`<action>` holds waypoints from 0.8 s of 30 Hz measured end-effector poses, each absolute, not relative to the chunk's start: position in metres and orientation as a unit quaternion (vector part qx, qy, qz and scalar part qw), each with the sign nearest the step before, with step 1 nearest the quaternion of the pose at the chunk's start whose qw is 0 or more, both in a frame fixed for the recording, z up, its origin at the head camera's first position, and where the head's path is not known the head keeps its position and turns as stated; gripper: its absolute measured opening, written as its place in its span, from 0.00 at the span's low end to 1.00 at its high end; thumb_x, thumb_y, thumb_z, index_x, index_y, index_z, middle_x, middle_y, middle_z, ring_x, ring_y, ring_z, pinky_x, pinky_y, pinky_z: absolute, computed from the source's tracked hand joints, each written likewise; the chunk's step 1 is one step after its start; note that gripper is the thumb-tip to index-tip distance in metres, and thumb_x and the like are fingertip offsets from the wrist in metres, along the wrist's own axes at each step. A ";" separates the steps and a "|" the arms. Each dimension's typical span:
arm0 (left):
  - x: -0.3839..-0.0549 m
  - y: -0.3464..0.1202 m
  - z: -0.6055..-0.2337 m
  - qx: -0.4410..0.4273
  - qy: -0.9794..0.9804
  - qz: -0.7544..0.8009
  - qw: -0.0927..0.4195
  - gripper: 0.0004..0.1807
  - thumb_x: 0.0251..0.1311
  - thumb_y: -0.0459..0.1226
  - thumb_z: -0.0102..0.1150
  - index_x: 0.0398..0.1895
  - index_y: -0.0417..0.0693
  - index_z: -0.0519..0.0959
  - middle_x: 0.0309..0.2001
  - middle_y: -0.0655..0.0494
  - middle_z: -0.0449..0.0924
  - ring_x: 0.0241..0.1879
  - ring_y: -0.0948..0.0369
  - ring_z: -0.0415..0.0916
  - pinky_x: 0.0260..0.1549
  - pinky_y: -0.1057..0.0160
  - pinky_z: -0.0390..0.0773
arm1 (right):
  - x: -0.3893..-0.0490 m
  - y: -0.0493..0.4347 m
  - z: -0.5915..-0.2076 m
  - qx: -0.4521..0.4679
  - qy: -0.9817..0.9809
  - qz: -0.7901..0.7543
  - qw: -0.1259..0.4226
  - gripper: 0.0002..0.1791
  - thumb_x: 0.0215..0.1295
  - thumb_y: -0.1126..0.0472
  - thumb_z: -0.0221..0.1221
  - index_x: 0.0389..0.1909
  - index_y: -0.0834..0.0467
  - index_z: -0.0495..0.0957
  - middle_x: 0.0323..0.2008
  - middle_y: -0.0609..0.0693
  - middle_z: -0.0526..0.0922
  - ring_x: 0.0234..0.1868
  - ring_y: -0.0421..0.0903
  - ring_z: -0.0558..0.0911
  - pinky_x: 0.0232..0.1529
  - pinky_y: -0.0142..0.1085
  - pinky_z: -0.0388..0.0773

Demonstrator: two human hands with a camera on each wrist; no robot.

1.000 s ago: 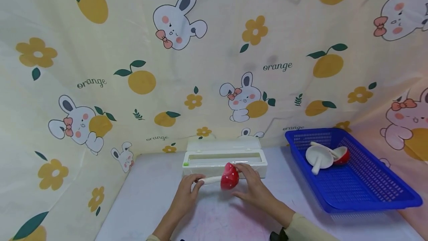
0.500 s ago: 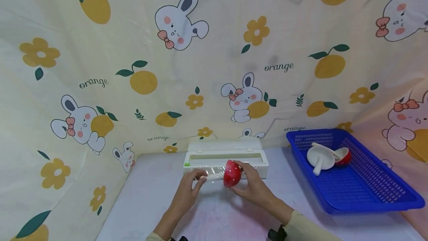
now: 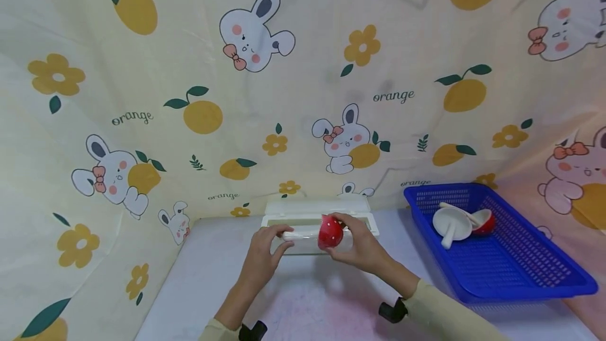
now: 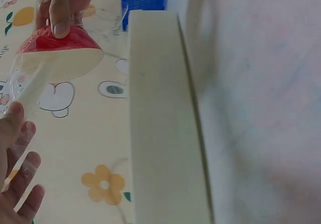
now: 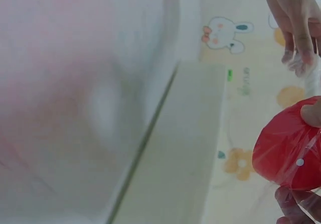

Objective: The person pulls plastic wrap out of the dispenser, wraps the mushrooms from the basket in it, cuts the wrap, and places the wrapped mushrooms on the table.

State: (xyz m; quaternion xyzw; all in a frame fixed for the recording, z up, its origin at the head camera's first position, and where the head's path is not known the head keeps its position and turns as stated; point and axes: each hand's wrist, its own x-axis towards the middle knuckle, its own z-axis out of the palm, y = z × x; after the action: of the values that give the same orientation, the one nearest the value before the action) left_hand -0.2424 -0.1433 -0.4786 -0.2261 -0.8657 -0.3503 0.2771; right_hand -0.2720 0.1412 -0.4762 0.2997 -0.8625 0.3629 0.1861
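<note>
A mushroom-shaped ladle [image 3: 330, 232] with a red, white-dotted cap and a white handle is held level in front of the white box. Clear, shiny film [image 5: 296, 171] covers the cap and bunches near the handle. My left hand [image 3: 259, 258] pinches the handle's end between thumb and fingers, with other fingers spread in the left wrist view. My right hand [image 3: 363, 246] grips the cap, thumb on one side and fingers on the other. In the left wrist view the ladle's cream underside [image 4: 70, 63] shows.
Behind the hands stands a long white box [image 3: 295, 249], lid up, with a green tab at its left end. A blue basket [image 3: 516, 264] on the right holds a white piece with a stem [image 3: 452, 223] and a red-and-white ladle [image 3: 485, 221]. Patterned cloth hangs behind.
Both hands have lifted the ladle a little, so it now overlaps the box front. My right hand has gone from loosely beside the cap to gripping it.
</note>
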 end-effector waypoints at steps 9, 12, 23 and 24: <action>-0.251 -0.143 -0.458 -0.200 -0.869 -0.349 0.289 0.20 0.63 0.40 0.76 0.59 0.58 0.86 0.56 0.62 0.89 0.56 0.56 0.78 0.63 0.45 0.74 | -0.279 0.141 -0.448 0.296 -0.868 0.353 0.188 0.48 0.51 0.56 0.84 0.73 0.50 0.73 0.66 0.47 0.81 0.64 0.50 0.79 0.54 0.46 0.87; -0.253 -0.141 -0.452 -0.195 -0.867 -0.356 0.290 0.20 0.64 0.40 0.76 0.59 0.58 0.86 0.56 0.62 0.89 0.55 0.57 0.77 0.60 0.48 0.75 | -0.280 0.142 -0.440 0.296 -0.867 0.349 0.196 0.47 0.51 0.57 0.84 0.73 0.50 0.73 0.66 0.48 0.81 0.65 0.51 0.79 0.55 0.45 0.87; -0.255 -0.134 -0.435 -0.191 -0.861 -0.360 0.305 0.19 0.65 0.42 0.75 0.59 0.58 0.86 0.56 0.62 0.89 0.53 0.57 0.77 0.57 0.49 0.75 | -0.285 0.148 -0.419 0.306 -0.859 0.343 0.225 0.47 0.51 0.59 0.84 0.73 0.52 0.74 0.65 0.50 0.82 0.66 0.52 0.79 0.55 0.49 0.87; -0.255 -0.133 -0.433 -0.190 -0.861 -0.360 0.305 0.19 0.65 0.42 0.74 0.59 0.58 0.86 0.56 0.61 0.89 0.53 0.57 0.77 0.57 0.49 0.76 | -0.286 0.148 -0.417 0.306 -0.859 0.343 0.227 0.47 0.51 0.59 0.84 0.73 0.52 0.74 0.65 0.50 0.82 0.65 0.51 0.79 0.55 0.49 0.87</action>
State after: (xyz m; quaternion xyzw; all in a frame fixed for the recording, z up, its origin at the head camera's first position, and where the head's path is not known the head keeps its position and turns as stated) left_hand -0.2554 -0.1332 -0.4334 -0.1896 -0.8610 -0.3600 0.3051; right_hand -0.2858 0.1484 -0.4173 0.3058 -0.8586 0.3432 0.2270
